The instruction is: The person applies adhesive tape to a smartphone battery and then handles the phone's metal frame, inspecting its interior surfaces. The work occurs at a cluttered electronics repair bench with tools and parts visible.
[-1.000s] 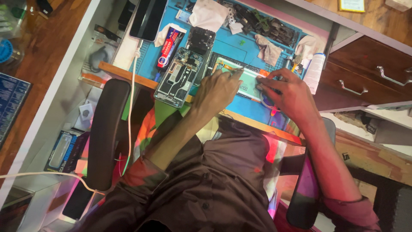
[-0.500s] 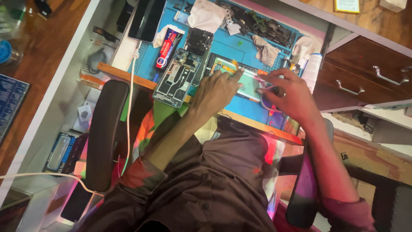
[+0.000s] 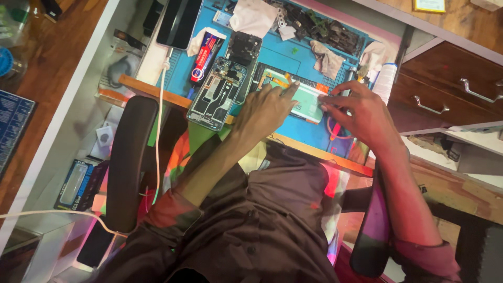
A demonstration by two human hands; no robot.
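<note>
My left hand [image 3: 264, 110] rests with spread fingers on an opened phone body with a pale green inside [image 3: 305, 101], pressing its left part onto the blue work mat [image 3: 293, 57]. My right hand [image 3: 359, 107] pinches at the phone's right edge, fingertips closed near an orange strip; whether a thin tool sits between them I cannot tell. A second opened phone [image 3: 216, 93] with exposed boards lies to the left of my left hand, hanging over the desk edge.
A red and blue tube [image 3: 204, 52], a black module [image 3: 243, 48], white cloths [image 3: 252, 15], a dark phone [image 3: 178, 21] with a white cable [image 3: 158, 120], and a white bottle [image 3: 385, 78] ring the mat. Wooden drawers [image 3: 456, 89] stand right. Chair armrests [image 3: 128, 157] flank my lap.
Both hands stay on the green phone. The right fingertips have shifted slightly along its right edge; the view has moved a little.
</note>
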